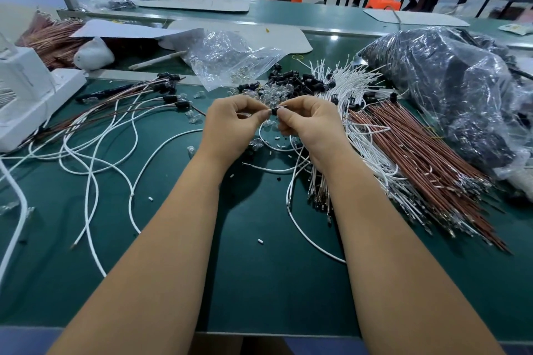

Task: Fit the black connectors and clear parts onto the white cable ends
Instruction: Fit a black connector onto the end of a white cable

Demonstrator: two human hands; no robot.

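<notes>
Head cam: small black connector [274, 110], short cylinder w/ thin metal lead poking out, pinched btwn left hand [233, 121] & right hand [307, 124] fingertips, above green mat [259, 253]. White cable [288, 170] loops just below it; black connector pile [297, 82] behind; clear bag [227, 57] beyond.

On the table [259, 282], both hands [230, 124] met just before the connector pile [294, 82]. A parts bag [227, 57] lay behind the pile, loose cables [95, 153] to its left and a cable bundle [375, 130] to its right, with a large bag [450, 89] beyond the bundle.
</notes>
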